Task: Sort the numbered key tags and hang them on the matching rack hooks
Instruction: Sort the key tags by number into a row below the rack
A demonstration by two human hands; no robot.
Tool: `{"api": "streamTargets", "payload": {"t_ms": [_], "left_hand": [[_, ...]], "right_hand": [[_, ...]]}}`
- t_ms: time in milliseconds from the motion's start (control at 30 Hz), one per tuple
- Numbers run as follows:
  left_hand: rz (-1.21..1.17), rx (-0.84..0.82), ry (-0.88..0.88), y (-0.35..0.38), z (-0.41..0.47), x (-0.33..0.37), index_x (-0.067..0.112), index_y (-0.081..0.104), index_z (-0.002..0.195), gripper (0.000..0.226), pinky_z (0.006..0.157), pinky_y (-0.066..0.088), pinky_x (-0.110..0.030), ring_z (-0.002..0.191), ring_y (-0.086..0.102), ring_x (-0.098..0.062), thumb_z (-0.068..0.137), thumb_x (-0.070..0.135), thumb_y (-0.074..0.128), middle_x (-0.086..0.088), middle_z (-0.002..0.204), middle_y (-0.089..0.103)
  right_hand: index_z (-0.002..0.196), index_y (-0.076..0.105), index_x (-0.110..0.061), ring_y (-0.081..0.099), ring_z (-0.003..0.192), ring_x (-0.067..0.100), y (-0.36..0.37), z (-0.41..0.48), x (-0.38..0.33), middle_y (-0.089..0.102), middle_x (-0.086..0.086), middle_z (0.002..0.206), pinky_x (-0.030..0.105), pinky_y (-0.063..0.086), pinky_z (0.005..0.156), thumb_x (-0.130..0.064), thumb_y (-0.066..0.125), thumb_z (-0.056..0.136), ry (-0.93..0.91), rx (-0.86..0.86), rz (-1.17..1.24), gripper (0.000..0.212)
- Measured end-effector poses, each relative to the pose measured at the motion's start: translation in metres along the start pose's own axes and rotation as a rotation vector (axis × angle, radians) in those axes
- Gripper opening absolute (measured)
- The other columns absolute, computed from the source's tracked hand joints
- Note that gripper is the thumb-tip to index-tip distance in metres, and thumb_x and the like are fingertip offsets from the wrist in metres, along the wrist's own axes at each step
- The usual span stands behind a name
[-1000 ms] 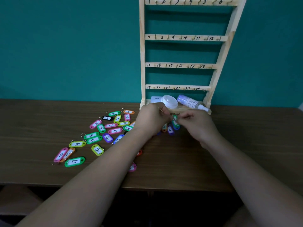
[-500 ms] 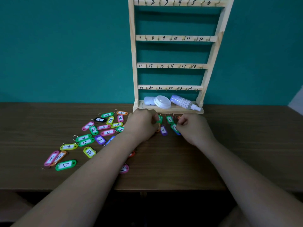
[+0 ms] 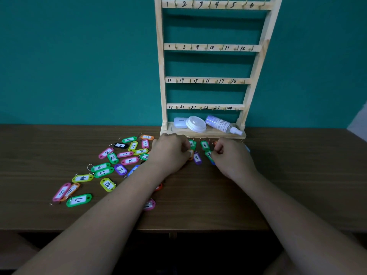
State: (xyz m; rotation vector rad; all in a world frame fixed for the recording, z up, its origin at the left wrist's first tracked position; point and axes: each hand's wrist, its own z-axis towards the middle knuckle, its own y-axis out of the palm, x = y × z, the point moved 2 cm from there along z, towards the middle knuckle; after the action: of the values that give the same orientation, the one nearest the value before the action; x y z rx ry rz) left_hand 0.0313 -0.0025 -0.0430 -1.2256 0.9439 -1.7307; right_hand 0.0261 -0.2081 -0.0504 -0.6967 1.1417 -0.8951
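The left hand [image 3: 170,151] pinches an orange plastic key tag [image 3: 191,153]; the right hand [image 3: 232,157] fingers curl beside a green plastic tag [image 3: 208,154], grip unclear.

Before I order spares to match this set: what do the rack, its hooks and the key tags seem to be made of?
The rack: pale bare wood, likely; matte, grain faintly visible. The hooks: probably brass-toned metal, thin with small glints. The key tags: glossy coloured plastic with white paper-looking labels; their rings look like metal.
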Motion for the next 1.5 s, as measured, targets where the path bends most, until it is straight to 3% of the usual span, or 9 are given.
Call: {"api": "streamTargets", "payload": {"t_ms": [67,300,533,667,800,1000,1267,1500], "left_hand": [[-0.014,-0.004,0.009,0.000,-0.001,0.001,0.036,0.070,0.111,0.021,0.099,0.051,-0.048,0.112,0.061,-0.022,0.090,0.033,0.070,0.012,0.103,0.074],[-0.025,-0.019,0.006,-0.001,-0.004,0.001,0.033,0.067,0.117,0.026,0.101,0.049,-0.047,0.112,0.062,-0.023,0.091,0.029,0.068,0.014,0.102,0.075],[0.000,-0.020,0.004,-0.001,-0.006,0.003,0.034,0.065,0.118,0.025,0.104,0.047,-0.047,0.113,0.062,-0.021,0.093,0.034,0.068,0.014,0.102,0.076],[-0.030,-0.034,-0.004,0.000,-0.007,0.002,0.035,0.066,0.115,0.024,0.103,0.048,-0.048,0.112,0.064,-0.020,0.092,0.030,0.069,0.015,0.100,0.076],[-0.003,-0.008,0.007,-0.001,-0.006,0.003,0.036,0.067,0.111,0.023,0.101,0.047,-0.048,0.113,0.061,-0.022,0.089,0.031,0.070,0.013,0.103,0.074],[0.061,0.004,-0.005,0.000,-0.005,0.005,0.034,0.072,0.102,0.011,0.100,0.042,-0.045,0.120,0.052,-0.025,0.091,0.034,0.070,0.006,0.113,0.063],[0.052,-0.012,-0.019,0.000,-0.006,0.006,0.032,0.074,0.097,0.007,0.101,0.041,-0.045,0.122,0.050,-0.026,0.090,0.032,0.070,0.005,0.116,0.061],[0.039,-0.037,0.001,0.002,-0.009,0.005,0.035,0.073,0.097,0.007,0.102,0.039,-0.046,0.120,0.050,-0.023,0.092,0.037,0.069,0.011,0.111,0.066]], "right_hand": [[0.096,0.070,-0.026,0.065,0.085,0.009,-0.001,-0.001,-0.002,0.068,-0.009,0.090,0.042,0.061,0.079,-0.024,0.071,0.096,-0.029,0.015,0.018,0.002],[0.116,0.071,-0.024,0.068,0.098,0.011,-0.008,0.002,0.007,0.074,-0.006,0.108,0.040,0.060,0.087,-0.022,0.071,0.098,0.044,-0.054,0.047,0.018],[0.112,0.073,-0.024,0.062,0.085,0.005,-0.004,0.002,0.004,0.065,-0.012,0.092,0.028,0.053,0.075,-0.022,0.070,0.098,0.053,-0.055,0.121,0.014],[0.110,0.074,-0.025,0.058,0.086,-0.001,-0.005,0.003,0.006,0.065,-0.015,0.095,0.017,0.044,0.068,-0.020,0.068,0.099,0.050,-0.033,0.159,0.014],[0.103,0.077,-0.028,0.060,0.098,0.005,-0.004,-0.002,-0.004,0.065,-0.012,0.103,0.027,0.052,0.083,-0.018,0.072,0.095,-0.114,0.004,0.147,0.013],[0.103,0.076,-0.036,0.049,0.119,0.013,0.006,-0.008,-0.015,0.056,-0.011,0.114,0.042,0.042,0.108,-0.030,0.075,0.094,-0.232,-0.100,-0.053,0.011],[0.101,0.073,-0.034,0.047,0.117,0.014,0.011,-0.010,-0.018,0.054,-0.011,0.111,0.042,0.037,0.106,-0.040,0.077,0.091,-0.228,-0.081,-0.066,0.012],[0.100,0.071,-0.035,0.049,0.117,0.015,0.012,-0.011,-0.022,0.054,-0.010,0.111,0.043,0.039,0.106,-0.037,0.075,0.093,-0.223,-0.083,-0.080,0.009]]}}
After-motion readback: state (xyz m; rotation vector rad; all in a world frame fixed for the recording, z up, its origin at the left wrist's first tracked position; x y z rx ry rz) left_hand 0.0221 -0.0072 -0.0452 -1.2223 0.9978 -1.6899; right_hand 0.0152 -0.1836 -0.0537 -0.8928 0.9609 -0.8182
